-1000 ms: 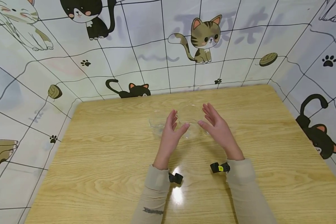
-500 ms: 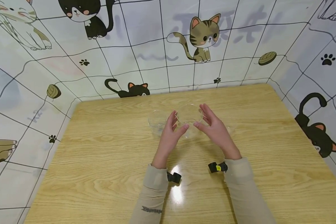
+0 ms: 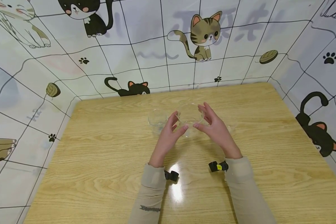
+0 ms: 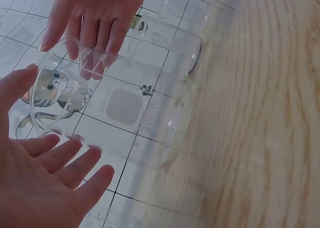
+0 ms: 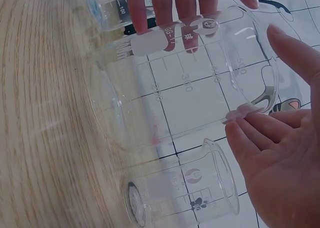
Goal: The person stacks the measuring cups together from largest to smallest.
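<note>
A large clear glass beaker [image 3: 189, 115] with printed volume marks stands upright on the table, between my two hands. My left hand [image 3: 169, 130] holds its left side near the rim, thumb toward me and fingers along the wall. On the opposite side my right hand [image 3: 217, 132] holds it the same way. The right wrist view shows my right fingertips [image 5: 242, 110] against the glass, just below the rim. A smaller glass beaker [image 3: 157, 117] stands just left of the large one. Another small beaker [image 5: 185, 188] stands to the right, faint in the head view.
The wooden table [image 3: 106, 149] runs up to a back wall [image 3: 145, 62] printed with cartoon cats and grid lines. Similar side walls rise at left and right. In the left wrist view, two beakers line up beyond the large one, the farthest beaker [image 4: 185, 7] being very faint.
My right hand has moved slightly left, closing in on the large beaker. The left hand has stayed nearly in place beside it. The small left beaker has not moved.
</note>
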### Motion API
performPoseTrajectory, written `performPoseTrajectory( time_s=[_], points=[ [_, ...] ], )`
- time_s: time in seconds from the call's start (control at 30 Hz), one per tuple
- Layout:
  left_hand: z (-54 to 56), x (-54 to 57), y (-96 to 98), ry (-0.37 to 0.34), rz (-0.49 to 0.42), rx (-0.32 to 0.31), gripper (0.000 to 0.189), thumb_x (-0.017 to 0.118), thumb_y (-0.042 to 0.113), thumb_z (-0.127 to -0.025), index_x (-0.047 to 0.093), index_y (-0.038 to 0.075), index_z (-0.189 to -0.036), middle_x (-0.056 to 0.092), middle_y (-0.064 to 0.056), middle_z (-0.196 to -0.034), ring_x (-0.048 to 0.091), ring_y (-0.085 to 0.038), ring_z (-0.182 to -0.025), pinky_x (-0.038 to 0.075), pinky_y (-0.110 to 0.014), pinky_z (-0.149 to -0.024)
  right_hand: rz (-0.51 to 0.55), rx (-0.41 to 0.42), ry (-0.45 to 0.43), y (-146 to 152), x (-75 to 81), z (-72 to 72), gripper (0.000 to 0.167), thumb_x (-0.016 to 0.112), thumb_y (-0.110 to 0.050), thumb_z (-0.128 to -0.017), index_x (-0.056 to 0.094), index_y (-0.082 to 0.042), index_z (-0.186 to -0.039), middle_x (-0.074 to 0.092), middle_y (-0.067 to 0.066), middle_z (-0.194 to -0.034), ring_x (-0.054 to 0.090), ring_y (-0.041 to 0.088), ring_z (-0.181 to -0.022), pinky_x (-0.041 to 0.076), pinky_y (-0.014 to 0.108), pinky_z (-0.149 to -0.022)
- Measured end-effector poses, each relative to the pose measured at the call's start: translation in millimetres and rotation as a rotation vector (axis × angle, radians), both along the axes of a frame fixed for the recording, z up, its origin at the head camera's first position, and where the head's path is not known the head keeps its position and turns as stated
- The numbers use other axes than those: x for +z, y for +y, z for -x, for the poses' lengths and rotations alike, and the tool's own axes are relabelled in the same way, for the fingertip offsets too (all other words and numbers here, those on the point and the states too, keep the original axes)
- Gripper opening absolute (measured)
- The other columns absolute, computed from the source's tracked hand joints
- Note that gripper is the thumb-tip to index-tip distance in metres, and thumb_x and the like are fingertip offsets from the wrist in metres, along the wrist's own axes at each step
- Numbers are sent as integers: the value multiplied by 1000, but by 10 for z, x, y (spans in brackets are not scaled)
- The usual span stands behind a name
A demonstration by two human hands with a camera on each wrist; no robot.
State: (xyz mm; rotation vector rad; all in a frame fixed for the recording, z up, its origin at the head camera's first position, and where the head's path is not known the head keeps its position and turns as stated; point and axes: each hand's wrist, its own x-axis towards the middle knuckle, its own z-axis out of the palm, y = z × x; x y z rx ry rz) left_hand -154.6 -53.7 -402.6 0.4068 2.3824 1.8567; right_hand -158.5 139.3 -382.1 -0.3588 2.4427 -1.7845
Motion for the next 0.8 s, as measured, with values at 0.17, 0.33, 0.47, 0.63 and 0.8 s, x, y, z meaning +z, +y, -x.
performPoseTrajectory(
  time_s=[0.17, 0.33, 0.47, 0.63, 0.8],
  points=[
    [-2, -3, -23, -3, 27, -6, 65, 57, 30, -88, 25, 9, -141, 29, -7, -142, 29, -19, -128, 27, -42, -101, -38, -7, -21, -19, -23, 4, 89, 67, -36, -78, 4, -33, -142, 24, -9, -145, 24, 14, -130, 25, 36, -103],
    [3, -10, -40, -1, 27, 8, 64, 57, 29, -88, 25, 12, -141, 30, -5, -142, 29, -19, -128, 27, -41, -102, -49, -11, -14, -76, -28, 0, 89, 67, -28, -80, 4, -26, -143, 22, -6, -145, 24, 19, -130, 25, 38, -103],
    [9, -30, -61, 7, 20, 1, 65, 56, 29, -88, 23, 13, -141, 29, -6, -143, 28, -21, -129, 27, -43, -101, -43, -34, -25, -112, -75, 8, 90, 68, -30, -79, 5, -24, -144, 23, -8, -145, 24, 19, -130, 25, 39, -103],
    [24, -62, -84, 7, 6, -2, 66, 56, 30, -88, 22, 13, -142, 28, -6, -143, 28, -22, -129, 26, -44, -101, -74, -58, -28, -117, -274, 89, 92, 67, -45, -75, 2, -38, -140, 21, -20, -142, 24, 13, -129, 27, 36, -102],
    [37, -93, -99, 8, -12, 11, 68, 57, 31, -87, 22, 11, -142, 28, -6, -143, 27, -22, -129, 27, -44, -101, -92, -69, -35, -158, -356, 106, 90, 64, -54, -73, 2, -45, -137, 20, -24, -141, 25, 15, -129, 31, 44, -99]
  ],
)
